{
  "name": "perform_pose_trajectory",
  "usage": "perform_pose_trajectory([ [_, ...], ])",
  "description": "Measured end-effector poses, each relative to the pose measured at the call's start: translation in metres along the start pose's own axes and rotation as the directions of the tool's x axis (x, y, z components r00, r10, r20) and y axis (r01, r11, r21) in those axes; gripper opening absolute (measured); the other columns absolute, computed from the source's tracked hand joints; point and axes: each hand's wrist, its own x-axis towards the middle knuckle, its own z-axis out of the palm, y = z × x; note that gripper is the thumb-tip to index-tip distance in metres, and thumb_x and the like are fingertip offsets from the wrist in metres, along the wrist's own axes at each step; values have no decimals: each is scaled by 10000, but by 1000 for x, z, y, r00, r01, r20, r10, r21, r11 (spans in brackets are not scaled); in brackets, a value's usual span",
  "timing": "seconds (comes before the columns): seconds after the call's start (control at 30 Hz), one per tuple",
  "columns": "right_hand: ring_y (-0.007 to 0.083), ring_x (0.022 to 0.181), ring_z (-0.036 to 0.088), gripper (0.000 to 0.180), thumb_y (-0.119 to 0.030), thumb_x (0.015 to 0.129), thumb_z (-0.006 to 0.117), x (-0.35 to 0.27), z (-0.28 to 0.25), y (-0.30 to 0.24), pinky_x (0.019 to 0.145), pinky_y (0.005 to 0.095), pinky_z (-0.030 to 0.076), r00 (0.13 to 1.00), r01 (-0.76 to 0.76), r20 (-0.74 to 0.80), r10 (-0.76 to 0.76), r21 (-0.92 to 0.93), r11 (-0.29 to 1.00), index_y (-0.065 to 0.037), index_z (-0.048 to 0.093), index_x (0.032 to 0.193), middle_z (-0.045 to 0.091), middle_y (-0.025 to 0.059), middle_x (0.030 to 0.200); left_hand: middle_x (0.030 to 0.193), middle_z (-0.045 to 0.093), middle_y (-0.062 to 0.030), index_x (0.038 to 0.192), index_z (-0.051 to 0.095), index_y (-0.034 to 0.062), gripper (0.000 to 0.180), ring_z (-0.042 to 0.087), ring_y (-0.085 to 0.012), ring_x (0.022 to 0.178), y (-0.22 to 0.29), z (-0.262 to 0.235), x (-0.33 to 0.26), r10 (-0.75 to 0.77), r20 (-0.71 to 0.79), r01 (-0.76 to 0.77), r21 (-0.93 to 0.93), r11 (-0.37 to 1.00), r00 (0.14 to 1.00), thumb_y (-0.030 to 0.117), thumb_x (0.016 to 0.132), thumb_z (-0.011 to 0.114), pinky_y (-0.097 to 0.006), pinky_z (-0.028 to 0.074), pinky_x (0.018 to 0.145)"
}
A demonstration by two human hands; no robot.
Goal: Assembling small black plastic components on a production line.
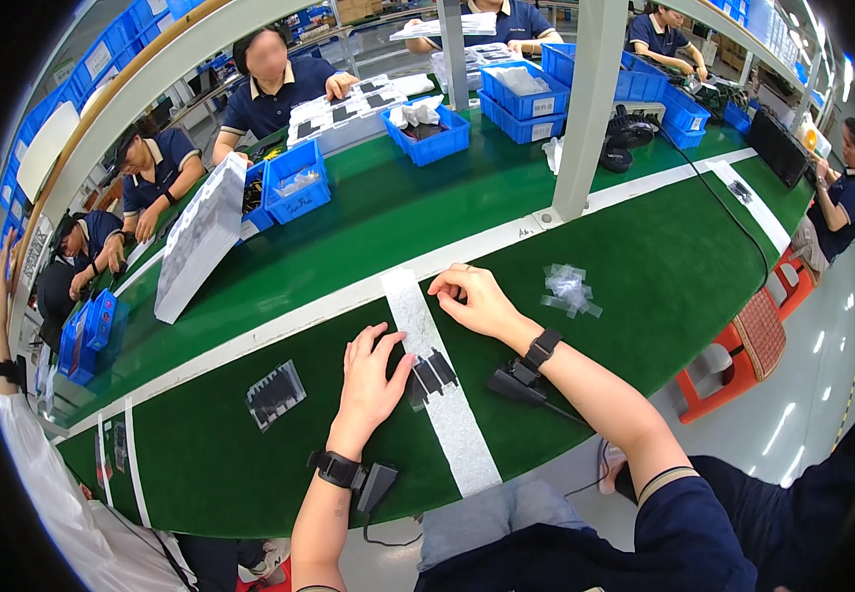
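My left hand [373, 380] hovers low over the green bench, fingers stretched and apart. Its thumb tip is right beside a group of small black strips [434, 376], which lie side by side across a white band [464, 444] on the bench. Clear film shows at the edge of those strips. My right hand [479, 302] is over the far end of that band, its fingers curled and thumb close to the index finger. Whatever may be between those fingertips is too small to make out. Left of my left hand lies a clear sheet with black strips [275, 395].
A pile of clear film pieces [571, 290] lies right of my right hand. A metal post [588, 118] rises from the bench's white divider. Beyond it stand blue bins [427, 138] and a tilted white foam tray [200, 242]. Co-workers sit around; an orange stool [708, 367] is at right.
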Motion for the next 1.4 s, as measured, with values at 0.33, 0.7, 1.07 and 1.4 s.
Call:
perform_pose_trajectory([
  [0.33, 166, 625, 559, 92, -6, 721, 572, 1, 1, 2, 590, 273, 464, 1000, 3, -6, -3, -8, 1000, 8, 601, 806, 559, 92, 724, 1218, 474, -152, 1098, 570, 71, 325, 423, -329, 1153, -2, 1, 0, 25, -17, -24, 46, 999, 1000, 217, 810, 605, -415, 335, 979],
  [0.7, 167, 621, 560, 96, -3, 712, 575, 2, 2, 2, 590, 270, 461, 1000, 15, -7, -15, -4, 1000, 7, 605, 803, 562, 91, 712, 1222, 472, -156, 1102, 571, 73, 324, 420, -336, 1153, -4, 0, -2, 22, -12, -22, 55, 998, 1000, 216, 812, 603, -419, 335, 979],
  [1.07, 167, 621, 554, 109, -8, 703, 574, 0, 0, 3, 587, 272, 458, 1000, 29, -2, -29, -48, 998, 0, 608, 806, 559, 83, 704, 1209, 474, -156, 1095, 573, 74, 322, 425, -333, 1147, -3, 0, 1, 30, -18, -30, 31, 999, 999, 230, 815, 598, -419, 332, 978],
  [1.4, 166, 622, 553, 115, -12, 718, 575, 0, 2, 1, 584, 272, 457, 999, 9, 33, -9, -2, 1000, 0, 599, 830, 556, 86, 715, 1208, 474, -157, 1065, 564, 67, 299, 430, -330, 1142, -5, 2, 0, 32, -28, -32, 10, 999, 999, 217, 809, 602, -415, 330, 978],
])
